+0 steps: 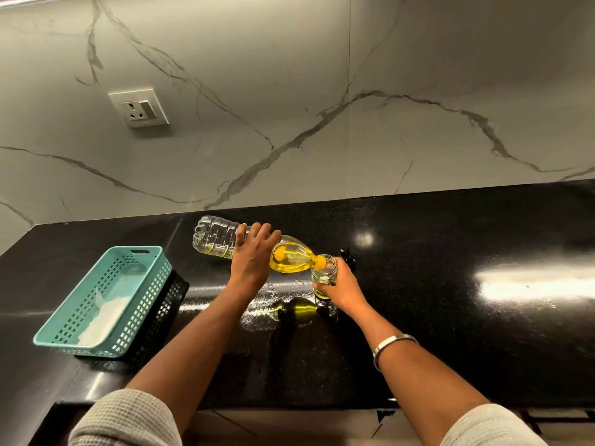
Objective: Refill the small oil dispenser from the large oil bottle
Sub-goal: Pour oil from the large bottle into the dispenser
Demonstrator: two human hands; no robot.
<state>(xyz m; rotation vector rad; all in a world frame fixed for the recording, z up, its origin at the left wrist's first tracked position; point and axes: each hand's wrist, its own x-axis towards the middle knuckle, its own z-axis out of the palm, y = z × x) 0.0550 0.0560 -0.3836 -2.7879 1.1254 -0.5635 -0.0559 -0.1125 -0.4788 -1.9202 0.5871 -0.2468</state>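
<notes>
The large clear oil bottle point(222, 241) lies tipped almost flat above the black counter point(450, 300), yellow oil pooled at its neck end. My left hand point(252, 255) grips its middle from above. Its yellow mouth meets the open top of the small glass dispenser point(324, 272), which stands upright on the counter with a little oil at its bottom. My right hand point(343, 289) holds the dispenser's lower body from the right. A small black cap or pump top point(348, 257) sits just behind the dispenser.
A teal plastic basket point(106, 304) with something white inside rests on a black basket at the counter's left. A wall socket point(139, 107) is set in the marble backsplash. The counter's front edge runs below my forearms.
</notes>
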